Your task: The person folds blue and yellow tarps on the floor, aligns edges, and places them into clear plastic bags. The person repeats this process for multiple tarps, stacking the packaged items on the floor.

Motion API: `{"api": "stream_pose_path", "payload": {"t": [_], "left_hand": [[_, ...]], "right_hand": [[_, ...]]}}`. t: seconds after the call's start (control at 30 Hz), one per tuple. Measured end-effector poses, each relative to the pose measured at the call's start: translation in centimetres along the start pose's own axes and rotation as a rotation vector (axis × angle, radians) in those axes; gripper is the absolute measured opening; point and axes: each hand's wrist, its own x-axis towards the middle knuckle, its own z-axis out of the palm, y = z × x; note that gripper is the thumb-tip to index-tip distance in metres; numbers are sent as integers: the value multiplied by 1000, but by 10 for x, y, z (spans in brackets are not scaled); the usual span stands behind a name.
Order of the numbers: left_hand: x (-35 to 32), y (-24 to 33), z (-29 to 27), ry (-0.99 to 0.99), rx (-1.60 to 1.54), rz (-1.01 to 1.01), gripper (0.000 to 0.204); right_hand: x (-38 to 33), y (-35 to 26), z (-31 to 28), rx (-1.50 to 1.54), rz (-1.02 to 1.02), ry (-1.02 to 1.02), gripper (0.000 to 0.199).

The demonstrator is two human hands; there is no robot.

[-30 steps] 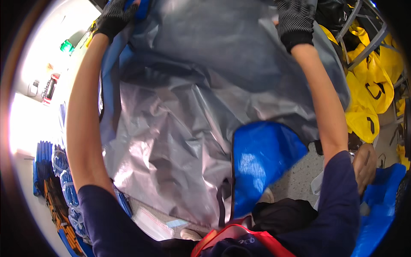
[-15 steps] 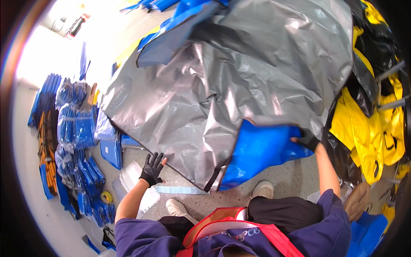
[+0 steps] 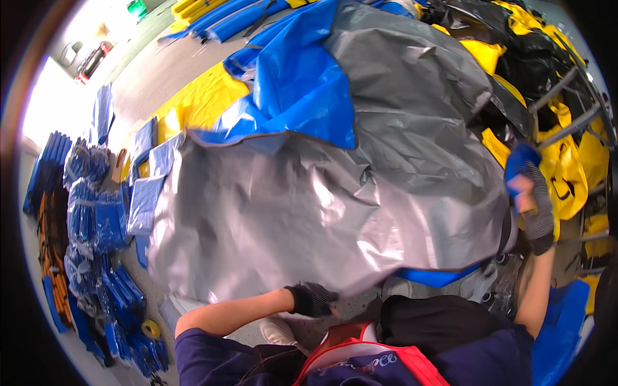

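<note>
A large tarp, silver-grey on one face [image 3: 309, 199] and blue on the other, spreads in front of me. Part of its far side lies turned over, blue face up [image 3: 302, 90]. My right hand [image 3: 537, 209], in a dark glove with bare fingertips, is raised at the tarp's right end. Its fingers close on a bunched blue piece of the tarp [image 3: 523, 159], somewhat blurred. At the near edge of the tarp is my left hand [image 3: 312, 300], also gloved. Its fingers point right and are smeared, so their grip is unclear. A blue strip shows beneath the near edge.
Bagged blue packs [image 3: 87, 215] and orange-and-black rolled pieces [image 3: 55, 251] line the left wall, with a roll of yellow tape [image 3: 150, 330] nearby. Yellow sheeting [image 3: 206, 96] lies beyond the tarp. Yellow and black material hangs by a metal frame [image 3: 566, 132] on the right.
My right hand has moved right and up with the blue part of the tarp. My left hand has shifted right along the near edge. The far side now shows more blue.
</note>
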Motion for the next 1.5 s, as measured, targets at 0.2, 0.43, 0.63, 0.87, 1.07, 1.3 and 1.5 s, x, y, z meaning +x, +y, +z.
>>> {"api": "stream_pose_path", "payload": {"t": [0.2,0.43,0.63,0.87,1.07,1.3,1.5], "left_hand": [[-17,-54,-107,1612,862,-123,75],[-125,-210,-205,1456,110,-387,26],[-372,-247,-222,1562,703,-778,47],[-234,-140,39,718,761,-349,75],[-228,-196,375,1303,-867,-1558,74],[-174,-251,352,1373,-438,-1512,99],[-48,-223,321,1319,-1009,-1013,72]], "right_hand": [[-88,56,123,-597,31,-821,88],[-226,160,167,-469,690,-1130,101],[-202,145,197,-286,723,-713,93],[-364,59,313,388,1502,289,64],[-298,121,311,1131,1371,263,52],[-36,37,99,1318,624,573,40],[-10,-1,-35,1245,320,695,42]]}}
